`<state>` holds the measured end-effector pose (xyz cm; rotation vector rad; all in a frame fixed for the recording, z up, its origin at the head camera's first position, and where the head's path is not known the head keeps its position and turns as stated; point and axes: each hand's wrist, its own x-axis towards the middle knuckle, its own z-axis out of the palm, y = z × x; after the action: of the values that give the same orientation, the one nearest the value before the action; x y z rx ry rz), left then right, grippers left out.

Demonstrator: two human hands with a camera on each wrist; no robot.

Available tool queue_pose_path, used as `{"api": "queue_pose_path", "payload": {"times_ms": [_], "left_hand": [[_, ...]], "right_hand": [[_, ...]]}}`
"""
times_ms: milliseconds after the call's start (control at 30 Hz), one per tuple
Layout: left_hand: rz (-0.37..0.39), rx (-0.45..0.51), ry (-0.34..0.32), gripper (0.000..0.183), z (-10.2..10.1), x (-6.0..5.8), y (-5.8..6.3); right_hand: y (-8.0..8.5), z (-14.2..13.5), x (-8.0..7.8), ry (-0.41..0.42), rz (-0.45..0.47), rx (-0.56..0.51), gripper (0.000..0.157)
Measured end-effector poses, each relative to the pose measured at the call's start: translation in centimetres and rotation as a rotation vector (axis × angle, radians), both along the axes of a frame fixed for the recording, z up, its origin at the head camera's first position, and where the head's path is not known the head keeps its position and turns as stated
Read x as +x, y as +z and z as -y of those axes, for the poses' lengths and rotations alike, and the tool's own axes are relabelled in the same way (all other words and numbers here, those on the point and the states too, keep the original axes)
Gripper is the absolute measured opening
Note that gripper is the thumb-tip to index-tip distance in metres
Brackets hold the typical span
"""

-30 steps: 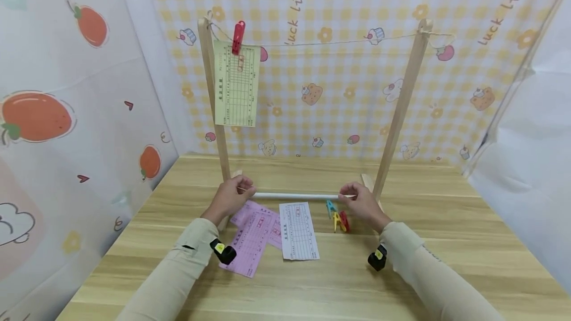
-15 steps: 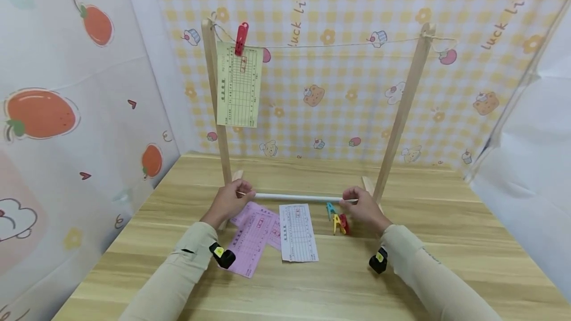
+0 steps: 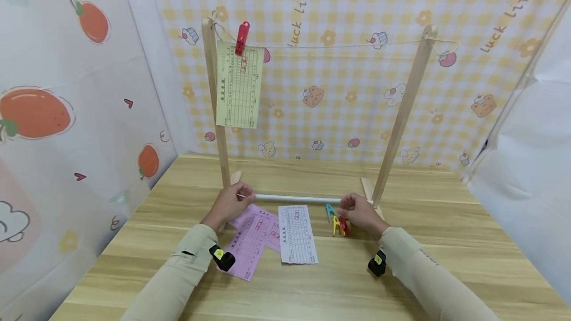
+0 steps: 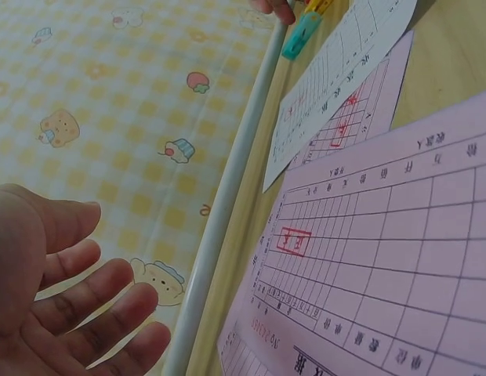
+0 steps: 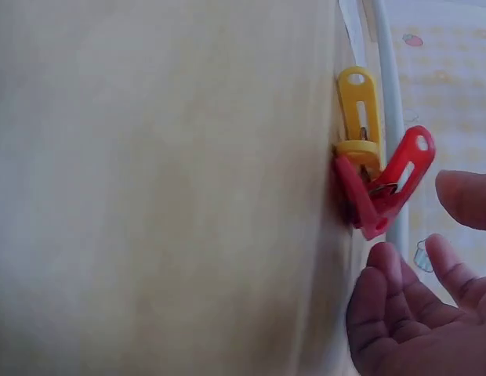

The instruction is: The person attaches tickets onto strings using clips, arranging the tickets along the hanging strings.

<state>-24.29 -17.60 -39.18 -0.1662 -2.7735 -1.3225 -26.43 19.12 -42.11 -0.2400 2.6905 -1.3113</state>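
tabletop [image 3: 285, 291] extends beyond both uprights [image 3: 403, 118], the left hand [image 3: 229, 203], loosely spread, holding nothing beside the white bar [image 3: 299, 198], the right hand [image 3: 363, 213] likewise just beside the red clip [image 5: 406, 166].

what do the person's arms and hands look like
The left sleeve is beige with a small dark mark; the right sleeve is beige, with tiny unreadable marking. Each wrist has a black device with a yellow label. The left hand and right hand are bare.
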Motion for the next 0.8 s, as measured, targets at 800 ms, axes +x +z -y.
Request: {"api": "queue_pose_path", "payload": {"times_ms": [800], "left_hand": [[0.076, -0.091, -0.076, 0.021, -0.48, 0.16, -0.72]], "right_hand": [[0.45, -0.42, 0.30, 0.036, 0.129, 0.074, 0.029]]}}
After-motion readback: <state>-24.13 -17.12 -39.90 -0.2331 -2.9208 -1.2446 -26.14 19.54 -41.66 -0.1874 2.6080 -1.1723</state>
